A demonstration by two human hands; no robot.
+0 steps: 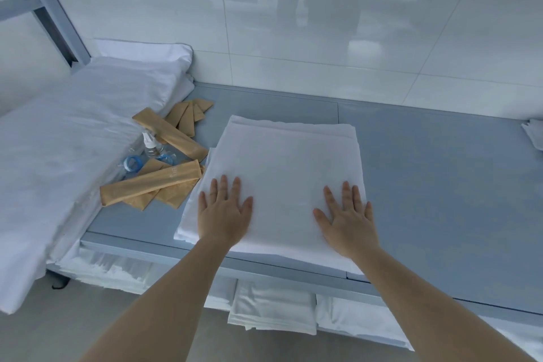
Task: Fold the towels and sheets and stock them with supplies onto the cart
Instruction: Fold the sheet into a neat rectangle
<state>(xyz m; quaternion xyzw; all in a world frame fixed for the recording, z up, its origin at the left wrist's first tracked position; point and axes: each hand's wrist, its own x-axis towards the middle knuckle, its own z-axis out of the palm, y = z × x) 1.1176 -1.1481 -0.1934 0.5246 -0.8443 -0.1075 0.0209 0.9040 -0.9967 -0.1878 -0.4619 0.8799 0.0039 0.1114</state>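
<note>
A folded white sheet (282,164) lies flat on the grey cart top (440,185), near its front edge. My left hand (224,211) presses flat on the sheet's near left part, fingers straight and spread. My right hand (346,217) presses flat on its near right part in the same way. Left of the sheet lie several tan paper supply packets (152,182), a small clear spray bottle (151,144) and blue-ringed clear items (133,163).
A large loose white sheet (58,156) is heaped over the cart's left end and hangs down. Folded white linen (273,311) fills the lower shelf. Another white cloth (533,135) shows at the right edge. A glossy white wall (323,23) backs the cart.
</note>
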